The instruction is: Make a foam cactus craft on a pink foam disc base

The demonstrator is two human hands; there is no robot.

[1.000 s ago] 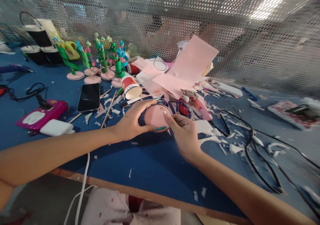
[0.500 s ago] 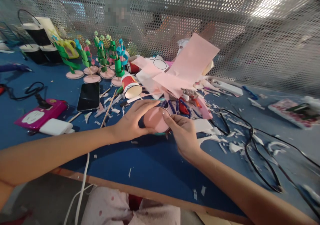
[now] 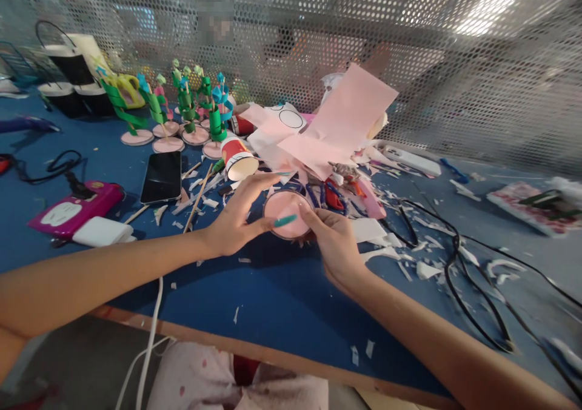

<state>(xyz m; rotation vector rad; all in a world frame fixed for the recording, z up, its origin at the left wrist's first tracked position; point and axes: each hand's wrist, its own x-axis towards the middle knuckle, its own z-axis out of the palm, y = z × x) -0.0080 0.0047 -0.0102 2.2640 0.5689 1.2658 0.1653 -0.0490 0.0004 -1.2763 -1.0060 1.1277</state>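
Note:
A round pink disc (image 3: 285,211) with a dark rim is held just above the blue table (image 3: 273,301), between both hands. My left hand (image 3: 236,216) grips its left edge, thumb with a teal nail lying across the pink face and fingers curved over the top. My right hand (image 3: 334,243) pinches the disc's right edge from below. Behind the disc lie pink paper sheets (image 3: 339,125) and a tipped red and white paper cup (image 3: 239,158).
Several green spiral paper figures on pink round bases (image 3: 182,110) stand at the back left. A black phone (image 3: 162,176), a pink case (image 3: 75,207) and a white charger (image 3: 102,233) lie left. Black cables (image 3: 454,258) and paper scraps cover the right. Perforated metal screen behind.
The disc has tilted so its pink face shows more. My left thumb has moved onto the face and my right hand has shifted slightly lower on the rim.

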